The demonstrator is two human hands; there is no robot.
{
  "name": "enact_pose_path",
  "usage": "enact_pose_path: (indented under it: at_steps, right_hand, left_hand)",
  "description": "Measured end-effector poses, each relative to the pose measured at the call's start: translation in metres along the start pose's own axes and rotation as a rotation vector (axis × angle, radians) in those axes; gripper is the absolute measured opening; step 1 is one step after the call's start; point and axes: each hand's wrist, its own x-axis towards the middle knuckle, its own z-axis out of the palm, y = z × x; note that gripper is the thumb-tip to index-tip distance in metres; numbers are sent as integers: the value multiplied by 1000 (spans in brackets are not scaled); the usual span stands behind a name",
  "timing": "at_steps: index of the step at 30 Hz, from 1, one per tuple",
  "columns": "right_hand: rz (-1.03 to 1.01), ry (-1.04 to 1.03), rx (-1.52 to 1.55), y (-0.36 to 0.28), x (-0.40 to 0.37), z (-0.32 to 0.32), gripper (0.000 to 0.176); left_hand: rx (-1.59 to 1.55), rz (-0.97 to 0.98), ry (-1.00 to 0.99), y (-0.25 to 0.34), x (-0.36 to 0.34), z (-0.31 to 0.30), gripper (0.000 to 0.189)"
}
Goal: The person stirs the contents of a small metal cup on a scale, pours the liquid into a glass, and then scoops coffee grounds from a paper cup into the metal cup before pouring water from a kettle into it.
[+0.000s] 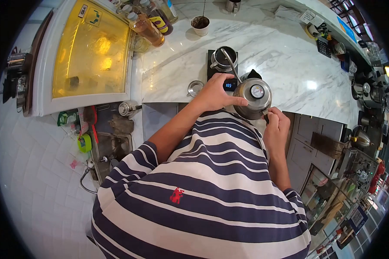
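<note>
My right hand is closed around the dark handle of a steel gooseneck kettle with a round dial thermometer in its lid. The kettle's thin spout reaches over a metal vessel with dark contents. That vessel sits on a black scale, whose lit display looks like 18.5. My left hand is open, thumb and fingers spread, between the scale's front and the kettle; the thumb overlaps the kettle's side. A small round metal piece lies left of this hand.
On the marble counter, a paper cup of dark grounds and several bottles stand at the back left. A black pointed item is behind the kettle. A yellow-lit glass panel borders the left; a calculator lies at right.
</note>
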Motion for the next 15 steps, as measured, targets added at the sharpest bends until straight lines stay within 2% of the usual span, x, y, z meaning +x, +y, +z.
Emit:
enact_pose_path:
  at_steps: [6,9,15]
  right_hand:
    - [134,120,139,-3,-13,21,28]
    - [150,162,179,-7,-18,31,28]
    - [177,161,207,-15,-30,50,28]
  left_hand:
    - [-231,-8,-69,-4,3,-5,102]
    - [-296,27,27,-8,-3,-3,113]
    - [-309,-4,83,-26,-8,6,120]
